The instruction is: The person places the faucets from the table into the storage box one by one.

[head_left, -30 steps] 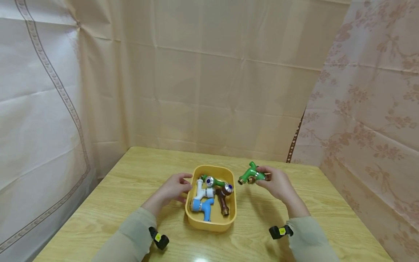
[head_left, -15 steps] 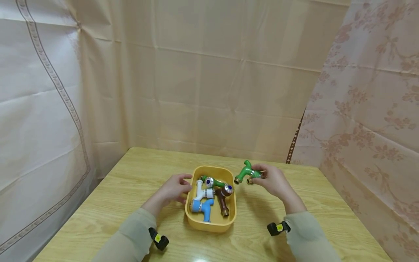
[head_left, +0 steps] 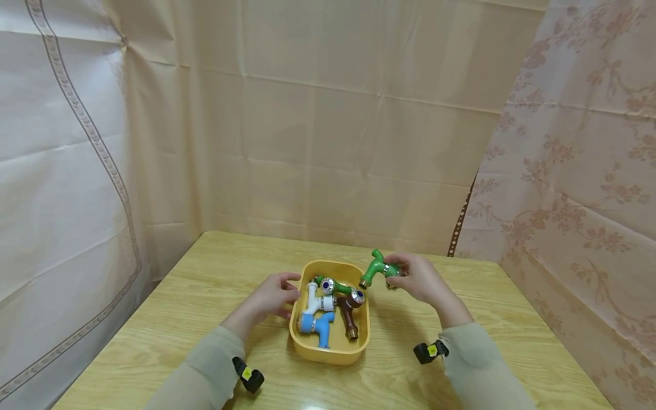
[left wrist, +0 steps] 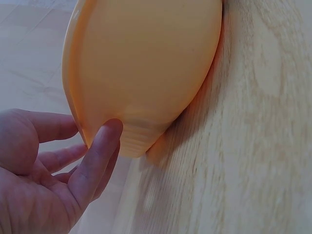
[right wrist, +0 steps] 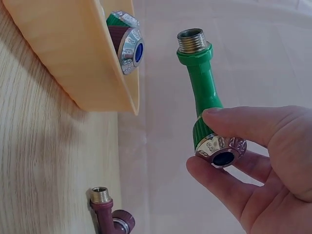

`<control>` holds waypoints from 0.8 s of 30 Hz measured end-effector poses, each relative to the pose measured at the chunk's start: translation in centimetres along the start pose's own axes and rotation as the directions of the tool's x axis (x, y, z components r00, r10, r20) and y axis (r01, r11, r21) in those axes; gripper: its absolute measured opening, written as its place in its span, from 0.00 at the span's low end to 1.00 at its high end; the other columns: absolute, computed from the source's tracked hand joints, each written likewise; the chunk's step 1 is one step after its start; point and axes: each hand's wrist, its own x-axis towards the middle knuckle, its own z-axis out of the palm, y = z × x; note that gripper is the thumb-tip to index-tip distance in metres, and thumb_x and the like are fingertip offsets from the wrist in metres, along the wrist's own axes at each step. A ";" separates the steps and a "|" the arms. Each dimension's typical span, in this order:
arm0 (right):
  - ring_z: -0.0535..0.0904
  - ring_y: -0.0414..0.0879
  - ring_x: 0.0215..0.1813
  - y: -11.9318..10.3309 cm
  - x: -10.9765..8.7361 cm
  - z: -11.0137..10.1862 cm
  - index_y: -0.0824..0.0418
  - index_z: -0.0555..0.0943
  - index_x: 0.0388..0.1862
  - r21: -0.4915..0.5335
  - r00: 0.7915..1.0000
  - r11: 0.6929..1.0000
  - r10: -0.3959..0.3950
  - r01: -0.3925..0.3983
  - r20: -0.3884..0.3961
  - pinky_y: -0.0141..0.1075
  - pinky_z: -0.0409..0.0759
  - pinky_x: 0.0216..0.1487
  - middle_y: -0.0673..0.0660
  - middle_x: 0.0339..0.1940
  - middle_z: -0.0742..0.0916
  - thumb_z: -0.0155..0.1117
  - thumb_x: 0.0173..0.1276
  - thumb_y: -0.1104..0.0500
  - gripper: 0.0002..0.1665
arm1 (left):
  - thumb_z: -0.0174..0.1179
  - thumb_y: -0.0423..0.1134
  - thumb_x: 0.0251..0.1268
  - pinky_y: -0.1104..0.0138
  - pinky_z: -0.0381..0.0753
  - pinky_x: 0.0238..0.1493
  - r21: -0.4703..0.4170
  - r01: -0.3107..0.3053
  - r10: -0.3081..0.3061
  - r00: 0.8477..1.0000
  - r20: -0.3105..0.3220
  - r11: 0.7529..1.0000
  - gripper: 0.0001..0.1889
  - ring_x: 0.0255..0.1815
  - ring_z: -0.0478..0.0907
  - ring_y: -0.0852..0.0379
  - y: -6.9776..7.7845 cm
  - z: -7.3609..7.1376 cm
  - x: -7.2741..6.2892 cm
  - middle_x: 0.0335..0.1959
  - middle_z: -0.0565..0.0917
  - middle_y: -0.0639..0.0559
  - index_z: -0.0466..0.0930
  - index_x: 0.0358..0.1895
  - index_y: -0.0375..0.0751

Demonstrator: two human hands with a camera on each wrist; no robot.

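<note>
My right hand [head_left: 420,280] pinches a green tap [head_left: 373,270] by its knob end, beside the right rim of a yellow plastic tub [head_left: 330,356]. In the right wrist view, the tap's threaded brass end points away from the fingers. My left hand [head_left: 274,294] rests loosely at the tub's left side, its fingertips right at the rim and wall in the left wrist view. Inside the tub lie a blue tap [head_left: 320,326], a white tap [head_left: 314,302], a brown tap [head_left: 349,319] and another green tap [head_left: 342,287].
Another brown tap [right wrist: 103,212] lies on the wooden table [head_left: 246,250] beyond my right hand, mostly hidden from the head view. Beige curtains [head_left: 333,142] hang behind the table and at both sides. Each wrist carries a small black camera [head_left: 430,351].
My right hand has moved left with the green tap, bringing its brass end to the tub's right rim. My left hand and the taps in the tub have stayed put.
</note>
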 end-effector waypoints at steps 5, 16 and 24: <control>0.84 0.47 0.40 -0.3 0.4 0.3 0.64 0.83 0.58 0.024 0.999 0.999 -0.026 0.025 0.031 0.37 0.87 0.37 0.56 0.44 0.87 0.72 0.64 0.69 0.22 | 0.60 0.31 0.71 0.56 0.89 0.34 0.002 0.001 -0.001 1.000 -0.001 1.000 0.28 0.40 0.81 0.47 0.0 0.0 0.0 0.47 0.78 0.40 0.69 0.73 0.39; 0.82 0.47 0.33 -1.6 1.1 0.7 0.59 0.83 0.57 0.003 0.993 0.998 -0.068 0.068 0.099 0.37 0.84 0.29 0.53 0.44 0.87 0.72 0.65 0.67 0.21 | 0.60 0.32 0.71 0.57 0.89 0.34 0.001 0.000 0.000 1.000 0.006 1.000 0.28 0.41 0.81 0.47 -0.1 -0.1 0.0 0.48 0.78 0.40 0.68 0.73 0.39; 0.81 0.47 0.42 -2.5 1.9 1.2 0.56 0.85 0.55 -0.048 0.986 0.994 -0.091 0.099 0.137 0.36 0.84 0.27 0.52 0.47 0.86 0.74 0.64 0.65 0.20 | 0.60 0.32 0.71 0.57 0.89 0.34 0.002 0.000 0.000 1.000 0.005 1.000 0.28 0.41 0.81 0.47 -0.1 -0.1 0.1 0.48 0.79 0.40 0.69 0.73 0.39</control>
